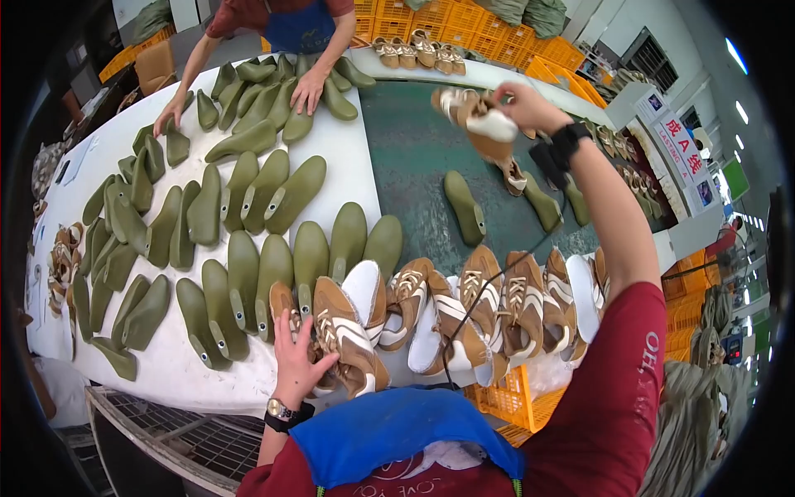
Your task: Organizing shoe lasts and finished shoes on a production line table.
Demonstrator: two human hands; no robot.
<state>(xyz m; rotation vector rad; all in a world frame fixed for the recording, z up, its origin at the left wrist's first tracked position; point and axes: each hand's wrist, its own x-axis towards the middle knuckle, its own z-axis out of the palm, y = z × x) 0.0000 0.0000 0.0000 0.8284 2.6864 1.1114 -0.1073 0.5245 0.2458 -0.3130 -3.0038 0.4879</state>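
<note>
Head view: all places are given relative to the green belt (406,157). A brown-and-white shoe upper (495,149) is held above the green belt by the right hand (522,106). It is pinched between thumb and fingers near one edge, and its laced part hangs downward. Whether a second upper is included in the grip cannot be told. The left hand (298,360) is spread wide beyond the near-left corner of the green belt, at the end of a row of uppers (523,302) lined along the near edge. Whether contact is made there cannot be told.

The upper is judged to be light, soft and easily folded, with little risk of breakage. The heel or collar edge is best gripped; lace loops and thin lining edges should be avoided, as snagging or stretching may be caused. The green lasts (310,257), set on the desk (217,391) left of the green belt, are judged stiff, smooth and possibly slippery; a full-hand grip around the middle is advised.
</note>
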